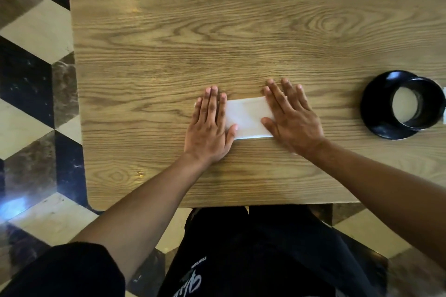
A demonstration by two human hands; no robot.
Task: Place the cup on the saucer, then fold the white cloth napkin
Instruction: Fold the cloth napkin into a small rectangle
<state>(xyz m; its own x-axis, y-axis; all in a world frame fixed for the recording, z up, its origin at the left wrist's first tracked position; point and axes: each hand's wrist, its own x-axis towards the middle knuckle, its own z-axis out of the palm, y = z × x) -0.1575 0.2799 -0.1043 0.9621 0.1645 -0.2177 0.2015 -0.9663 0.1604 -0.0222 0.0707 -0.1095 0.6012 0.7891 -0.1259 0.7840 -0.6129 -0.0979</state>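
Note:
A white cloth napkin [246, 117] lies folded into a narrow rectangle near the middle of the wooden table [217, 19]. My left hand [210, 128] rests flat on its left end, fingers spread. Over its right end my right hand [289, 118] lies flat, palm down. Both ends of the napkin are hidden under my hands. At the right edge of the view a black cup [420, 103] with a pale inside stands on a black saucer [376, 108], off-centre toward the saucer's right side.
The table's near edge [217, 205] runs just above my lap, its left edge [77, 79] beside a floor of black, cream and brown tiles. Something white [444, 106] shows behind the cup at the frame edge.

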